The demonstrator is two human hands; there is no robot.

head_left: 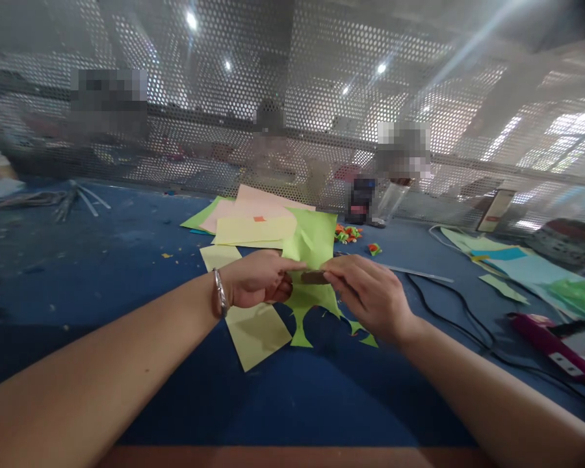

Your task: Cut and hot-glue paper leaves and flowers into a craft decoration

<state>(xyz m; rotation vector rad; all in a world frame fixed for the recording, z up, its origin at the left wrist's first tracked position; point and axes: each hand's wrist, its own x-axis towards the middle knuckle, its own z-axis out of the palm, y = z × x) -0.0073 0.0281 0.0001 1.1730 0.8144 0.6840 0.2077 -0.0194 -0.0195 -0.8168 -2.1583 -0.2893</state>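
Note:
A sheet of bright green paper (310, 237) with rounded cut-outs along its near edge lies in front of me. My right hand (370, 289) pinches a small flat brown piece (314, 277), which looks like cardboard, over this sheet. From the other side my left hand (260, 279), with a silver bracelet at the wrist, reaches to the green sheet. Its index finger is stretched out toward the brown piece, and the other fingers are loosely curled with nothing visible in them. Pale yellow paper (256, 335) lies partly under my left hand.
Pink paper (258, 203) and other coloured sheets are stacked behind. Small orange and green paper pieces (347, 234) lie beyond my right hand. At right are a black cable (448, 335), a purple power strip (548, 344) and more paper (507, 260). Perforated metal mesh (302, 84) stands behind the table.

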